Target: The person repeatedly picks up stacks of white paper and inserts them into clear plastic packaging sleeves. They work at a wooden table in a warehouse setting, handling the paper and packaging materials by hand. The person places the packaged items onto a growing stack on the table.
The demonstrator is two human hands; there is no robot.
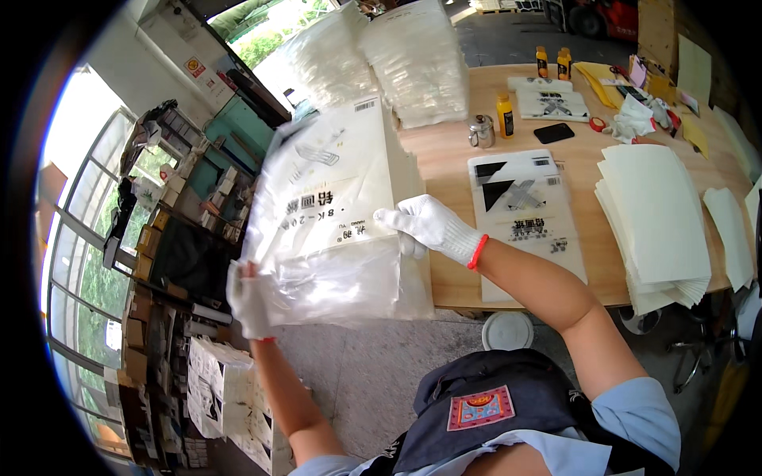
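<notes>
A large clear plastic bag (317, 206) with dark print and a barcode is spread at the left end of the table, with a whitish, paper-like layer under its upper part. At its right edge my right hand (435, 228), in a white knit glove with a red cuff, has thumb and fingers closed on the plastic. My left hand (249, 300), gloved the same way and blurred by motion, is at the bag's lower left corner and seems to grip its edge. The bag's lower part is see-through and shiny; its left side is blurred.
Two tall stacks of clear bags (417, 59) stand behind. Rightward on the wooden table (452, 278) lie printed bags (524, 214), a stack of white sheets (652, 218), a black phone (554, 132), a metal pot (481, 131) and an orange bottle (506, 115). A white-lidded bucket (508, 332) stands below.
</notes>
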